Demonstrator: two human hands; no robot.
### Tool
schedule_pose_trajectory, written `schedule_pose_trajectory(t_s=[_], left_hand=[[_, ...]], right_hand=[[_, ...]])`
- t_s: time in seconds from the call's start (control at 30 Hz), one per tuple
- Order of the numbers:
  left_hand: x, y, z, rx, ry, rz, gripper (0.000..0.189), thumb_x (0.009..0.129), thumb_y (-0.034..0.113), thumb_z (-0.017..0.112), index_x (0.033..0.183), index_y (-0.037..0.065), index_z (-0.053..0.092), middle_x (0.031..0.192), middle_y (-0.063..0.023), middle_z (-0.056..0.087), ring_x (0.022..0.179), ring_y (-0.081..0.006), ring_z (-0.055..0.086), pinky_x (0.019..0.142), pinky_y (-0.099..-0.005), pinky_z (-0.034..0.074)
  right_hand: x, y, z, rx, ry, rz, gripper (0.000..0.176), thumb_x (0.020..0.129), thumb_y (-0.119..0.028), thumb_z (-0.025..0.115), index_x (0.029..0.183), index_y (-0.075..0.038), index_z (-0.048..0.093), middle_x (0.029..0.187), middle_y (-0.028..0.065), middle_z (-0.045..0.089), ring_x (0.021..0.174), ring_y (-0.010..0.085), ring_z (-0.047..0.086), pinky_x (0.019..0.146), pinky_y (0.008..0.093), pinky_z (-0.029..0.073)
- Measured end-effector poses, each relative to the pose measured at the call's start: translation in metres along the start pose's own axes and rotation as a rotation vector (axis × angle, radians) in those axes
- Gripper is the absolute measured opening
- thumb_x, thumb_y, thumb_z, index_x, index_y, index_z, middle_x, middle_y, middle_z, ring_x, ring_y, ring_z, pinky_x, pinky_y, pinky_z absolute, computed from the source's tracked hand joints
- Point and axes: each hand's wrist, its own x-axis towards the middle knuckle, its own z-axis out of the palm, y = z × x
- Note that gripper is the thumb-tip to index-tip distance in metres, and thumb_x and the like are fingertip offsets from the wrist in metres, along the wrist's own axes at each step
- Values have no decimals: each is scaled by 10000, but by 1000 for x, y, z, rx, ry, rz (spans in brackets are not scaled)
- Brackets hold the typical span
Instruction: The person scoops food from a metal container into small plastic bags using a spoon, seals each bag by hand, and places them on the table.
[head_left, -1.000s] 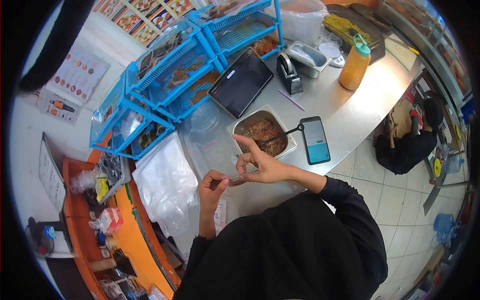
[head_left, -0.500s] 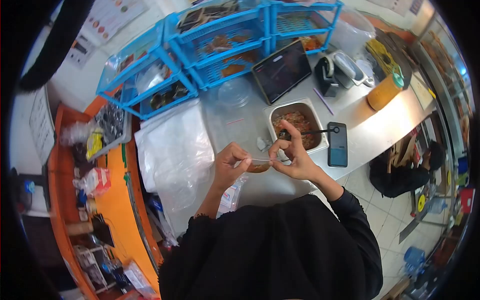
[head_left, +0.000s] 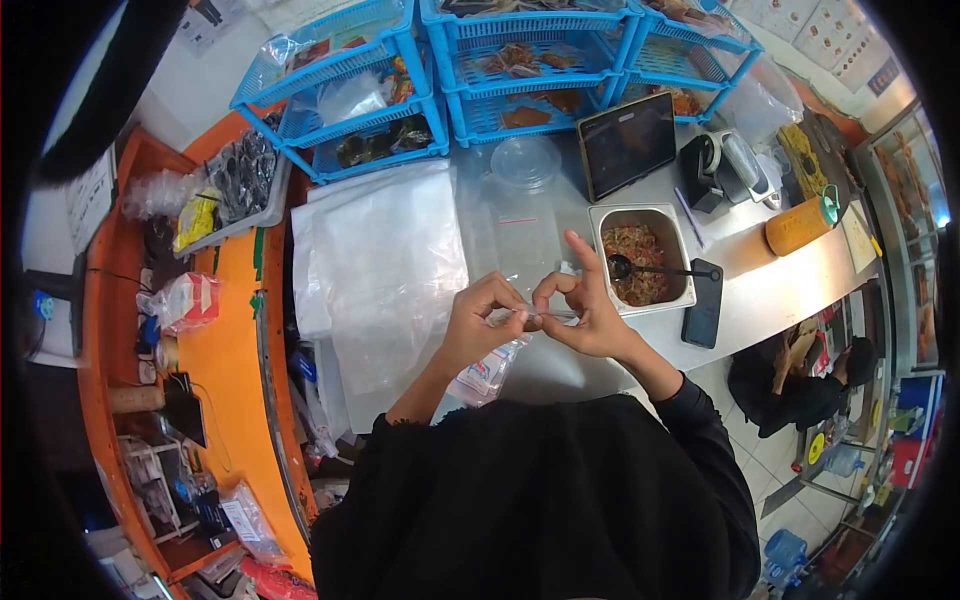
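My left hand (head_left: 480, 320) and my right hand (head_left: 592, 318) meet fingertip to fingertip over the near edge of the steel table. Between their pinched thumbs and forefingers is the top of a small clear plastic bag (head_left: 532, 317); the rest of it is hidden. The other fingers of my right hand are raised. To the right of the hands stands a steel pan (head_left: 683, 240) of chopped, reddish-brown food (head_left: 640, 285), with a black ladle (head_left: 660, 268) lying in it. A printed plastic packet (head_left: 487, 372) lies below my left hand.
Large clear plastic sheets (head_left: 375, 260) cover the table's left part. Behind are a round clear lid (head_left: 525, 162), a tablet (head_left: 628, 145) and blue racks (head_left: 530, 85). A phone (head_left: 703, 315) and an orange bottle (head_left: 800, 228) lie right. Another person (head_left: 790, 385) is beyond the table.
My fingertips have drawn together along the bag's top, which was stretched between them with brown contents showing below. The camera view has shifted, so the table items appear farther right.
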Motion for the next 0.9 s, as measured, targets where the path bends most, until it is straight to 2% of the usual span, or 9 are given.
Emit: schedule_pose_trajectory(t_s=[0.13,0.27,0.4,0.53,0.67,0.77,0.83,0.87,0.9], left_hand=[[4,3,2,-7,30,-24,91,669,-59,569,699,7,514,726,-56,512,660,-107,539,627,-225,463],[8,-1,-2,242,-14,134,97,667,-48,582,668,15,509,693,-45,518,626,-113,538,583,-227,445],[21,-1,-19,127,21,108,109,673,-28,599,648,15,503,683,-49,519,623,-110,537,560,-234,430],[71,6,-52,452,-45,153,123,716,50,615,653,19,514,670,-51,511,601,-104,529,529,-239,412],[168,14,-57,657,247,320,143,738,131,621,691,13,553,677,-60,530,564,-158,541,505,-256,410],[220,6,-69,771,191,333,195,744,177,612,870,30,586,849,-98,559,717,-217,572,596,-298,449],[228,-21,-67,1031,79,483,411,760,236,594,1113,52,493,1087,-164,497,995,-269,502,815,-316,413],[221,-33,-64,1034,73,480,411,760,236,594,1113,52,493,1087,-164,497,995,-269,502,815,-316,413],[200,-39,-57,1007,3,309,494,762,257,588,1185,68,417,1153,-170,445,1076,-285,430,878,-338,363]], right_hand=[[3,-2,-1,-90,-4,52,857,681,78,560,1319,-71,8,732,52,517,727,129,522,755,268,385],[-3,2,-5,-181,8,36,870,678,82,563,1322,-72,-1,732,47,528,744,128,534,769,273,386],[-17,0,-21,-167,118,-11,881,689,110,564,1325,-82,-15,738,55,536,757,142,539,793,288,389],[-37,10,-41,-112,338,106,869,698,111,574,1328,-95,12,740,50,536,754,129,531,793,283,395],[-41,12,-41,9,479,197,834,705,89,587,1327,-93,62,719,43,537,752,116,532,794,281,393],[-47,19,-37,-189,411,138,796,697,69,604,1320,-86,133,695,25,540,733,108,538,794,265,382],[-57,22,-38,-264,387,181,784,699,55,609,1317,-86,147,699,18,541,737,108,540,797,265,379],[-61,23,-37,-335,356,232,773,701,40,614,1314,-86,160,702,12,543,740,108,543,799,265,376],[-63,18,-33,-324,396,256,678,698,15,625,1274,-81,280,710,13,563,735,114,555,781,265,391]])
